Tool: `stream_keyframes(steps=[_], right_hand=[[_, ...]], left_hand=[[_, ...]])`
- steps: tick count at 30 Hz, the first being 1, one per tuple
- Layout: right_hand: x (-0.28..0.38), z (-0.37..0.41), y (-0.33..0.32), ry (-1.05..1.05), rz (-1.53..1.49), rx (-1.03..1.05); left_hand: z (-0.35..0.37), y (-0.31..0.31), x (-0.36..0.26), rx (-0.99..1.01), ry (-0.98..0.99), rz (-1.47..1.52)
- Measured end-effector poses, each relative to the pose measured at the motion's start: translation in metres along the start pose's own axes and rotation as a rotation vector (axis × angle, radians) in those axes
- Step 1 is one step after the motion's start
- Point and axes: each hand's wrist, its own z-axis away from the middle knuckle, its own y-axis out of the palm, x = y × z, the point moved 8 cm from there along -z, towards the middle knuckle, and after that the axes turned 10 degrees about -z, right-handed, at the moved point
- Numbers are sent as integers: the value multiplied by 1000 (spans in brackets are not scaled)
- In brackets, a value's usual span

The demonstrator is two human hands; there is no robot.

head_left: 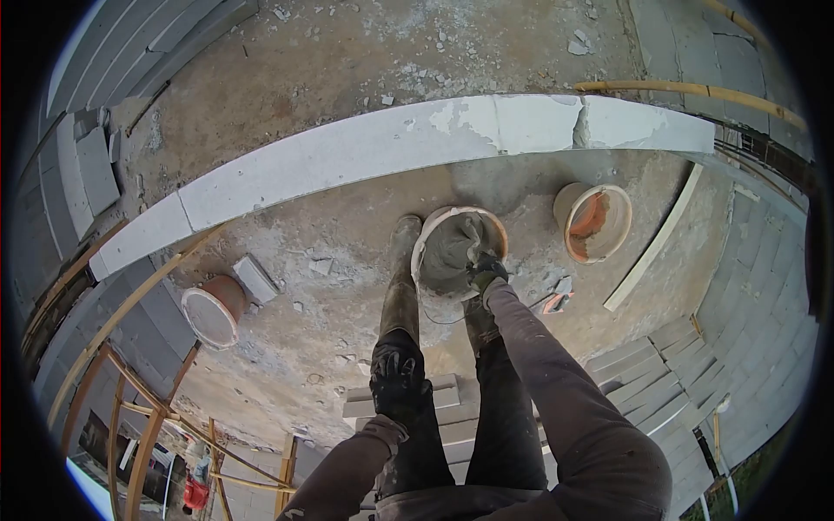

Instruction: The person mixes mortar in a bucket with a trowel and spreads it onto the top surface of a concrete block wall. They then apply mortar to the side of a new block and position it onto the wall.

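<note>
Between my boots stands a bucket (420,246) with wet grey mortar (445,260) inside. My right hand (487,271), in a dark glove, reaches over its near right rim. Its fingers are closed around a mortar-coated tool (473,250), whose lower part is sunk in the mortar, so its exact kind is hidden. My left hand (398,378), in a black glove, lies on my left knee with its fingers spread and holds nothing. To the right of the bucket, an orange and grey tool (556,300) lies on the floor.
A low white block wall (347,161) curves across ahead. Another bucket (618,247) stands right, with a long pale strip (656,239) beyond it. Left are a tilted bucket (228,300) and a block piece (255,278). Stacked blocks (643,382) lie right; wooden scaffolding (143,451) stands lower left.
</note>
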Motion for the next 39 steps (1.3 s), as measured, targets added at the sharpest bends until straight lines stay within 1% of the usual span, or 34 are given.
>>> stream_keyframes(steps=[2, 3, 4, 5, 6, 7, 8, 10, 11, 13, 14, 15, 16, 18, 19, 20, 22, 23, 25, 27, 29, 31, 32, 34, 35, 36, 37, 39], right_hand=[[-22, -16, 35, -222, 345, -29], [-13, -10, 42, -329, 517, -73], [-20, -30, 26, -268, 256, 25], [-30, -39, 26, -195, -2, 129], [-38, -41, 42, -202, 13, 143], [-41, -36, 55, -208, 195, 65], [-61, -37, 73, -209, 377, -16], [-62, -34, 64, -206, 556, -97], [-65, -44, 44, -154, 250, -49], [-45, -40, -1, -40, -348, 64], [-13, -8, -32, -118, 33, -182], [-11, 0, -10, -119, 40, -176], [-19, 3, 19, -67, 204, -111], [-31, -10, 44, -116, 397, 51], [-42, -29, 39, -120, 399, 49], [-58, -49, 30, -88, -144, 96], [-29, -30, -1, -203, 135, -126], [-25, -18, 9, -198, 138, -126], [-20, -3, 40, -225, 374, 28], [-22, -4, 46, -238, 483, 110], [-45, -28, -9, -155, 22, -92], [-62, -17, 26, -80, 292, -247], [-48, -12, 40, -86, 336, -100], [-25, -14, 34, -78, 227, 88], [-23, -22, 17, -66, 91, 140], [-42, -43, 14, -125, -278, 106], [-45, -41, 25, -127, -273, 109], [-33, -12, 28, -304, 413, -382]], left_hand=[[-3, -3, -2, -37, 6, 4], [-4, -5, -1, -38, -2, 5], [-4, -3, 0, -10, -35, 28], [0, -1, 0, 25, -72, 54], [3, 2, 1, 24, -90, 64], [2, 2, 0, 26, -72, 44], [1, 4, -4, 29, -51, 27], [1, 1, -8, 35, -65, 38], [2, 2, -5, 40, -92, 44], [6, 6, -3, 39, -106, 52], [7, 9, -4, 39, -95, 54], [9, 10, -4, 41, -101, 60], [10, 10, -6, 42, -76, 64], [8, 15, -12, 34, -44, 70], [10, 21, -9, 29, -83, 84], [13, 26, -5, 28, -131, 101], [13, 34, -3, 44, -154, 102], [15, 37, -5, 64, -158, 101], [15, 38, -12, 44, -142, 103], [18, 39, -8, 29, -132, 93], [17, 36, -8, 18, -182, 116], [19, 44, -9, -10, -140, 110], [20, 47, -13, -33, -104, 101], [16, 38, -13, -31, -133, 115], [19, 37, -11, -21, -178, 133], [20, 40, -9, -24, -192, 137], [20, 42, -8, -39, -182, 145], [24, 41, -12, -54, -167, 154]])
